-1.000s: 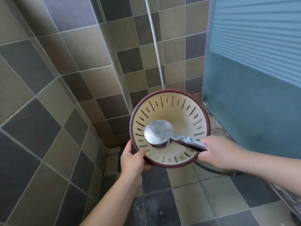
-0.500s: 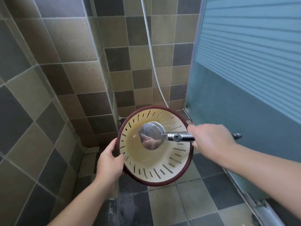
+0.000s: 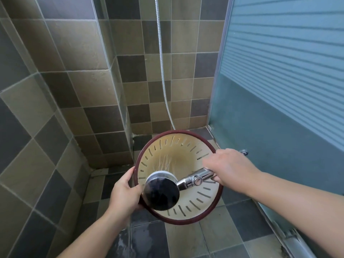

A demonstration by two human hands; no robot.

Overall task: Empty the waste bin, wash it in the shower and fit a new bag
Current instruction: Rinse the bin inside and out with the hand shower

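Note:
The waste bin (image 3: 186,159) is cream inside with dark slots and a maroon rim, tilted so its open mouth faces me. My left hand (image 3: 124,192) grips its rim at the lower left. My right hand (image 3: 230,165) grips the chrome handle of the shower head (image 3: 161,190), which hangs in front of the bin's mouth. Thin streams of water run from the head into the bin's inside. The bin's outside is hidden.
The metal shower hose (image 3: 163,71) hangs down the tiled back wall (image 3: 182,86) behind the bin. A frosted glass shower door (image 3: 279,90) stands close on the right, tiled walls on the left. The tiled floor (image 3: 149,239) below is wet.
The shower head has swung down and left across the bin's mouth, its back now toward me, and water now streams into the bin. Both hands keep their holds.

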